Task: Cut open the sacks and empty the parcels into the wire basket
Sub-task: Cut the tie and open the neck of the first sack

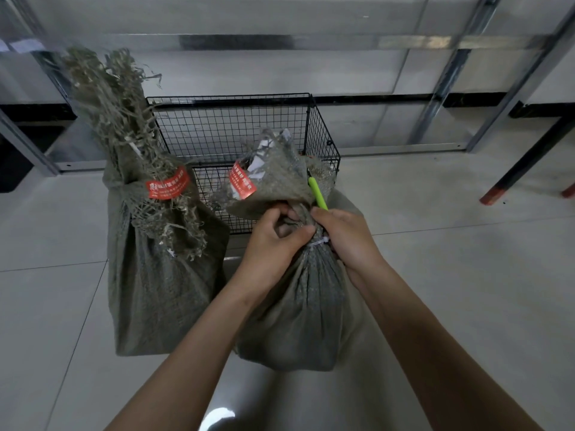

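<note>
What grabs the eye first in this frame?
At centre, the left hand grips the tied neck of the nearer sack, while the right hand holds a green tool beside the white zip tie. A second sack with a frayed top stands left, and the black wire basket sits behind both.

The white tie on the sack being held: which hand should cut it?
Probably the right. The right hand already holds the green cutter and sits right beside the white tie, while the left hand grips the sack just above it, steadying it.
</note>
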